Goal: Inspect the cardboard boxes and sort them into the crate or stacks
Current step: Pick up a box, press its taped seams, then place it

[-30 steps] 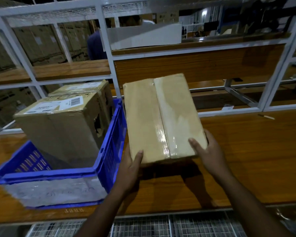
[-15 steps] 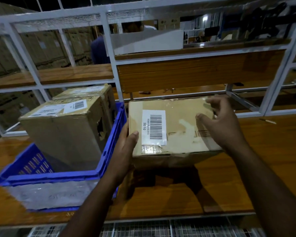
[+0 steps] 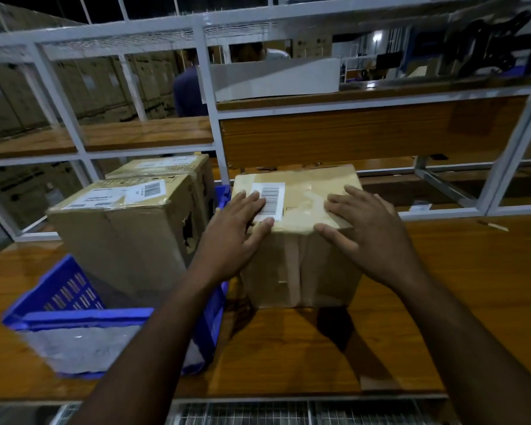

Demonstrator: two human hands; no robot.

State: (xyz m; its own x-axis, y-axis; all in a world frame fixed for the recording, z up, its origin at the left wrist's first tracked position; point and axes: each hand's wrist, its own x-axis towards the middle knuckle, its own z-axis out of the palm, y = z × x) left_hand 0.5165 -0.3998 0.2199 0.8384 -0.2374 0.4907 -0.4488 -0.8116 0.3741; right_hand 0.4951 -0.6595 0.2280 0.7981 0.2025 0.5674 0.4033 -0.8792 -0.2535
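The box (image 3: 298,237) now stands on the tabletop (image 3: 442,302) with its barcode label (image 3: 269,201) up; half a second ago I had it tipped toward me, label facing. Both hands lie flat on its top, fingers spread, gripping nothing: left hand (image 3: 236,231) over the label, right hand (image 3: 362,228) on the right side. Inspection looks finished; sorting remains. The blue crate (image 3: 83,314) just left already holds two boxes (image 3: 120,228), leaving little room, and the white rack (image 3: 209,118) crowds the back.

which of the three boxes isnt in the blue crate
The box under both hands, standing on the wooden table; the other two boxes sit inside the crate.
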